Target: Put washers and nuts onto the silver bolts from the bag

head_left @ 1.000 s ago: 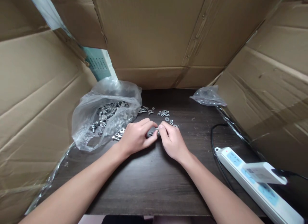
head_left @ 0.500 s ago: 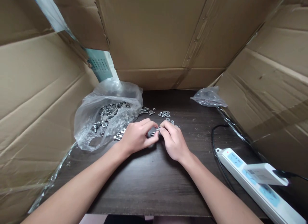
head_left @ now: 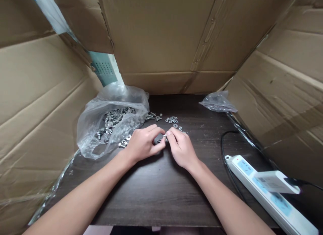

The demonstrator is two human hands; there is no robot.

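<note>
My left hand (head_left: 146, 141) is pinched at its fingertips around a small metal bolt (head_left: 164, 136). Right beside it, my right hand (head_left: 181, 145) has thumb and forefinger closed at the end of the same bolt; the fingers hide most of the piece. Other metal screws (head_left: 159, 140) show between the left thumb and forefinger. Beyond the hands lie a small group of nuts (head_left: 171, 120), a flat washer (head_left: 175, 126) and some loose bolts (head_left: 151, 116). More bolts and washers (head_left: 123, 142) sit just left of my left hand.
An open clear plastic bag (head_left: 87, 127) full of bolts stands at the left. A small flat plastic bag (head_left: 218, 102) lies at the back right. A white power strip (head_left: 264, 191) with a plug and black cable (head_left: 223, 150) is at the right. Cardboard walls (head_left: 161, 33) surround the dark table (head_left: 151, 194).
My right fingers have shifted slightly at the bolt, the thumb now higher and more upright. My left hand keeps its pinch. The whole view has shifted very slightly.
</note>
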